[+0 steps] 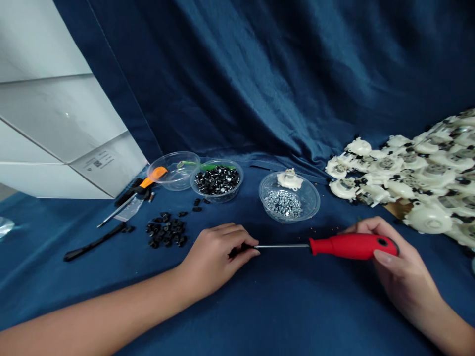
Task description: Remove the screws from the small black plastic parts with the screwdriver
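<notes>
My right hand (399,277) is wrapped round the red handle of a screwdriver (345,246), held level with its shaft pointing left. At the shaft's tip, my left hand (222,249) pinches a small black part (237,250), mostly hidden by the fingers. Left of that hand lies a pile of small black plastic parts (166,231). Behind the screwdriver stands a clear bowl (314,206) holding small silver screws (284,204) and one cream-coloured plastic piece (290,180).
A clear tub of black shiny pieces (218,180) stands beside a clear round container (174,183). An orange-handled screwdriver (150,181) and a black strap-like item (94,242) lie left. White boxes (67,123) rise at the left; cream-coloured assemblies (430,217) are heaped right. A blue curtain (260,74) hangs behind.
</notes>
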`<state>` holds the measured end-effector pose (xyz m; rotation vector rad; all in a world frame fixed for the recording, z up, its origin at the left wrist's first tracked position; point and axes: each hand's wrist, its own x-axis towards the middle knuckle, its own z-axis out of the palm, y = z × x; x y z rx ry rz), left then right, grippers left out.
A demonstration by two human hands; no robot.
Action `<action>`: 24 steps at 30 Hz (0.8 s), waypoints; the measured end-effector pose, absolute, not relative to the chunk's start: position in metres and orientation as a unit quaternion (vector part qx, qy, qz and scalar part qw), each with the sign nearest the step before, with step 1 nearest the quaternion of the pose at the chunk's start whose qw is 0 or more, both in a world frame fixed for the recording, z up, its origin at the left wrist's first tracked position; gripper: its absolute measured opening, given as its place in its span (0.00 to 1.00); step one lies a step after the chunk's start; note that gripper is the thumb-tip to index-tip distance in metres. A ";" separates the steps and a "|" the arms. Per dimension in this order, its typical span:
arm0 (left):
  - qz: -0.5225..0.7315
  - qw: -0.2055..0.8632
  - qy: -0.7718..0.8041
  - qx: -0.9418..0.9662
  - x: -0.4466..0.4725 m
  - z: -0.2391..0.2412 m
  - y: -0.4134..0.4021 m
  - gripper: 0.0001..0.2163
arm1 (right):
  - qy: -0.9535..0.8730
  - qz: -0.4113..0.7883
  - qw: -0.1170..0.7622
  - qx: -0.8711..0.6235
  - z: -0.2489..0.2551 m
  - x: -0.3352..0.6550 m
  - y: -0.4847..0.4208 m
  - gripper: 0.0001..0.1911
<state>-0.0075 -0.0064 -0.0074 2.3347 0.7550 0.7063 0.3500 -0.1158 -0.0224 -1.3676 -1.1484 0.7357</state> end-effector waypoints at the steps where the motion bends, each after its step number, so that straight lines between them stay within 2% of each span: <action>1: 0.265 0.290 0.283 0.875 -0.008 -0.008 -0.006 0.03 | -0.491 0.308 0.556 -0.596 -0.022 0.352 -0.117 0.18; 4: 0.263 0.292 0.285 0.874 -0.007 -0.008 -0.007 0.05 | -0.520 0.298 0.490 -0.633 -0.023 0.357 -0.119 0.23; 6: 0.265 0.292 0.287 0.873 -0.007 -0.008 -0.007 0.05 | -0.535 0.293 0.476 -0.634 -0.025 0.358 -0.119 0.23; 9: 0.266 0.290 0.292 0.872 -0.006 -0.006 -0.008 0.03 | -0.510 0.328 0.519 -0.603 -0.029 0.354 -0.116 0.15; 11: 0.263 0.288 0.297 0.872 -0.006 -0.004 -0.008 0.02 | -0.484 0.385 0.536 -0.574 -0.030 0.349 -0.114 0.17; 14: 0.257 0.288 0.301 0.872 -0.004 -0.002 -0.007 0.02 | -0.452 0.439 0.554 -0.544 -0.023 0.340 -0.113 0.15; 20: 0.271 0.270 0.251 0.889 -0.004 0.005 -0.009 0.03 | -0.336 0.383 0.675 -0.534 0.005 0.333 -0.112 0.14; 24: 0.343 0.145 0.194 0.908 -0.011 0.039 0.004 0.07 | -0.322 0.366 0.703 -0.517 0.013 0.333 -0.110 0.17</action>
